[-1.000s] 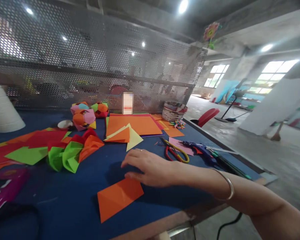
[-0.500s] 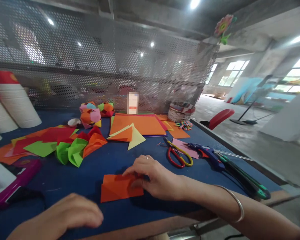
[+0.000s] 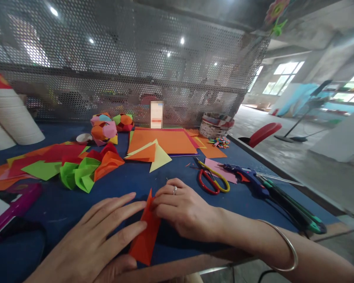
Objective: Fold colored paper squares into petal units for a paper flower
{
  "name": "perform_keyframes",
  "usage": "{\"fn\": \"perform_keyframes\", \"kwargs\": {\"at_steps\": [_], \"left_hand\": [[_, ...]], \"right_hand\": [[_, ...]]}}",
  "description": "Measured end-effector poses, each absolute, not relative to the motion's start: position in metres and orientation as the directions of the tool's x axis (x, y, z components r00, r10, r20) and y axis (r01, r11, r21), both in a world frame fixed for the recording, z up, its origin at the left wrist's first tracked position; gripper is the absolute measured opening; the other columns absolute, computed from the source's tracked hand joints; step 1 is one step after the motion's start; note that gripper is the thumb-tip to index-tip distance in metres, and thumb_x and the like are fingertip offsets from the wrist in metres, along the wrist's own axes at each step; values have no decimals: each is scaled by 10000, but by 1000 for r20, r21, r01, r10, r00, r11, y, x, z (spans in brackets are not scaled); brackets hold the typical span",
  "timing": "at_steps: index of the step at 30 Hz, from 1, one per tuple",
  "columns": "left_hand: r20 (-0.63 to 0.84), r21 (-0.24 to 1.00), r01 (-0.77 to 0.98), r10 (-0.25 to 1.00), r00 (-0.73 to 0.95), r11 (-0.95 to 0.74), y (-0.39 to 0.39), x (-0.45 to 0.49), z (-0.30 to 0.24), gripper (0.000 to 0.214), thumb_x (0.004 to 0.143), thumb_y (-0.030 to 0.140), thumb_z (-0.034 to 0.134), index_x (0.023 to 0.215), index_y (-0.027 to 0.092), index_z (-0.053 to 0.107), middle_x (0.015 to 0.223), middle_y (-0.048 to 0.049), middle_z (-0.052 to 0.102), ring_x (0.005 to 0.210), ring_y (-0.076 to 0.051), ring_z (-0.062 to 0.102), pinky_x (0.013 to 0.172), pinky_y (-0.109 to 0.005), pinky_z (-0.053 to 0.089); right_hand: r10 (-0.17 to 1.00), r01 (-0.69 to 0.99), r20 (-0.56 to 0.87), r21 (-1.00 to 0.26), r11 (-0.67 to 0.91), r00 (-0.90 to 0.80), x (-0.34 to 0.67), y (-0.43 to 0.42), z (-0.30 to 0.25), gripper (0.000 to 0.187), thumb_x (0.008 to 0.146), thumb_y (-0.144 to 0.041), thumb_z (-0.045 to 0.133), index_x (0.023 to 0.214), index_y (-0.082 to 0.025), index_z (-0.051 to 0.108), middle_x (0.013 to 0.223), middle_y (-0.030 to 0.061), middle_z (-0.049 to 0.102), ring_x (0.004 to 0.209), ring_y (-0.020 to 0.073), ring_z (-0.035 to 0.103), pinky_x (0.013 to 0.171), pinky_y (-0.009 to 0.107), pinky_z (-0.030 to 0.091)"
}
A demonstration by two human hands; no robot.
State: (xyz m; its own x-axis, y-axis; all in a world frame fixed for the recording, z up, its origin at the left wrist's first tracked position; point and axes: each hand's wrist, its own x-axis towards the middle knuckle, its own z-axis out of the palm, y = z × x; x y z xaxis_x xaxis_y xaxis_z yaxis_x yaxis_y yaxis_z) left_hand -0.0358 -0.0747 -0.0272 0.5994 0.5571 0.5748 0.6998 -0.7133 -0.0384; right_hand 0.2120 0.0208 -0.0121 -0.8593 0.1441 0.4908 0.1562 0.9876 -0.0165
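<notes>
A folded piece of orange paper (image 3: 146,239) stands slanted near the front edge of the table, its long side running away from me. My right hand (image 3: 179,208), with a ring and a bangle, pinches its far part at the right side. The fingers of my left hand (image 3: 109,228) are stretched out and spread, tips at the paper's left side, thumb by its near end. Beyond the hands lie a pale yellow folded paper (image 3: 161,157) and a stack of orange sheets (image 3: 177,141). Red-and-yellow-handled scissors (image 3: 214,179) rest right of my right hand.
A glue gun (image 3: 247,177) and a green-black cutter (image 3: 295,208) lie at right, near a woven basket (image 3: 215,125). Folded green papers (image 3: 79,175), coloured paper balls (image 3: 104,129), a purple tool (image 3: 20,204) and stacked white cups (image 3: 17,114) occupy the left.
The orange paper has turned from lying crosswise to pointing away from me. My left hand has come in from the lower left to touch it. The right hand still grips it.
</notes>
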Motion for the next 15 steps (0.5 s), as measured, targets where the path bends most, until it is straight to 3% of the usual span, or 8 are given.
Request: {"fn": "perform_keyframes", "kwargs": {"at_steps": [4, 7, 11, 15], "left_hand": [[584, -108, 654, 485, 651, -748, -69, -34, -22, 201, 1021, 317, 479, 1110, 221, 631, 1384, -23, 606, 1481, -127, 341, 1258, -321, 200], [567, -173, 622, 440, 697, -763, -67, -38, -24, 143, 983, 267, 543, 1050, 205, 652, 1280, -12, 682, 1431, -117, 412, 1270, -323, 199], [551, -178, 648, 471, 689, -740, -70, -48, -37, 237, 1008, 294, 505, 1169, 189, 644, 1250, -1, 703, 1335, -107, 504, 1279, -296, 173], [558, -156, 678, 503, 661, -718, -75, -55, -47, 266, 981, 327, 553, 1199, 192, 626, 1238, -13, 700, 1259, -103, 569, 1247, -238, 238]], "right_hand": [[136, 157, 469, 6, 988, -872, 213, 24, -16, 256, 883, 4, 420, 916, -180, 596, 1001, 36, 755, 1004, 179, 636, 984, 351, 365], [144, 166, 446, 11, 986, -884, 214, 26, -16, 264, 907, -9, 412, 942, -185, 605, 1026, 37, 757, 1005, 181, 635, 979, 352, 369], [158, 168, 411, -11, 986, -898, 214, 25, -15, 233, 935, -47, 435, 990, -177, 621, 1057, 38, 759, 1016, 185, 638, 986, 365, 368], [137, 118, 386, -74, 990, -912, 211, 19, -11, 217, 917, -142, 514, 1101, -176, 623, 1112, 35, 755, 1019, 183, 634, 1000, 370, 373]]}}
